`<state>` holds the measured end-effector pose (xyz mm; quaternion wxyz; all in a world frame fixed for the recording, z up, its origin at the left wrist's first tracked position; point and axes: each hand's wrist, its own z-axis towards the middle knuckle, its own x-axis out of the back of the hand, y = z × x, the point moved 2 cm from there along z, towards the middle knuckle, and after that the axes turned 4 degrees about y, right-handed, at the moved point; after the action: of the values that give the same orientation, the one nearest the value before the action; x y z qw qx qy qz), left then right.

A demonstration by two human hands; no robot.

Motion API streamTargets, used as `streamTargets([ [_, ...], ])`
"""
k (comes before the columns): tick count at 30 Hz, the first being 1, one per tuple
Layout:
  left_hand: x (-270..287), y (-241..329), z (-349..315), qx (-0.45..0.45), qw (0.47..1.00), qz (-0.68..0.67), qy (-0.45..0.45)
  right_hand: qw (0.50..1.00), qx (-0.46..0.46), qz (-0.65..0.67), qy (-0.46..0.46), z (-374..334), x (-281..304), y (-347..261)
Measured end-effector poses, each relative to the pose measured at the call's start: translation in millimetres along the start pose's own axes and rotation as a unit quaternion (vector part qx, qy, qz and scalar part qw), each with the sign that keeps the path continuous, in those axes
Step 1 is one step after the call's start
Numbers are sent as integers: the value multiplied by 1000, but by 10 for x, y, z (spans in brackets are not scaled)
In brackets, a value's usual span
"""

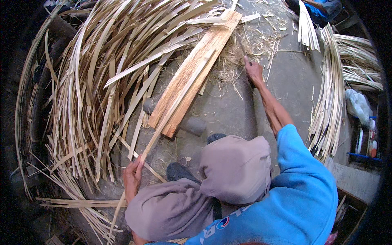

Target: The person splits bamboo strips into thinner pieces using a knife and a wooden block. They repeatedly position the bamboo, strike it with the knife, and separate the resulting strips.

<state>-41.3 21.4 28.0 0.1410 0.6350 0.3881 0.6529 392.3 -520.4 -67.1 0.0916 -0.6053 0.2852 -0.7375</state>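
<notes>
My left hand (132, 175) is closed around a long pale bamboo strip (176, 109), left of my bent knee. Beyond that hand, the strip runs along a long wooden board (222, 33), which slopes away from me to the upper right. My right hand (254, 73) grips what looks like a knife (243, 48), right of the board's far half, with its thin dark blade pointing away. Its index finger lies forward along the tool. The blade appears apart from the strip, over the shavings. Most of the handle is hidden in my palm.
A grey cylinder (193, 125) lies beneath the board's near end. Heaped bamboo strips (87, 77) fill the left side, and a bundle (328, 94) lies at the right. Curly shavings (230, 67) litter the floor. Another person (322, 10) sits at the upper right, near a plastic bag (357, 105).
</notes>
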Motion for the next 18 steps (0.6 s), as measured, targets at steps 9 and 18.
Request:
streamTargets([
  [9, -331, 464, 228, 92, 988, 99, -71, 921, 202, 121, -310, -2202, 24, -1329],
  [18, -553, 284, 22, 31, 981, 189, 16, 922, 232, 67, -303, -2095, 110, -1473],
])
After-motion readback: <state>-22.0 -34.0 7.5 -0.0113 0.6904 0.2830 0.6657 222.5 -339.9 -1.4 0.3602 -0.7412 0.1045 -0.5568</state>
